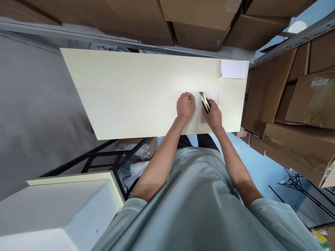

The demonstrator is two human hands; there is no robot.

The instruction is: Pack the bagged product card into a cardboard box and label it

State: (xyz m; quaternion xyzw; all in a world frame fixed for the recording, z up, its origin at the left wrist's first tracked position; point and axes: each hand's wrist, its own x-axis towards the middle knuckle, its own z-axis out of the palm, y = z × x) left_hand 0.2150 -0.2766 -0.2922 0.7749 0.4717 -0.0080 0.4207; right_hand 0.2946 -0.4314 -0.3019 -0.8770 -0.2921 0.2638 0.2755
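Note:
My right hand (214, 115) grips a black and yellow utility knife (205, 103), its metal end pointing up and to the left. Beneath the knife and that hand lies a clear, whitish plastic sleeve (214, 96) with something pinkish inside; what it is I cannot make out. Just left of the sleeve, my left hand (185, 106) rests on the pale table with its fingers curled in. Whether those fingers pinch a bit of clear film is too small to tell.
A white flat box (232, 69) with a small yellow mark lies at the table's (125, 94) far right corner. Cardboard boxes (199, 17) fill shelves behind and to the right (309, 101). A white bin-like container (78, 205) stands at lower left beside a black metal frame (102, 153).

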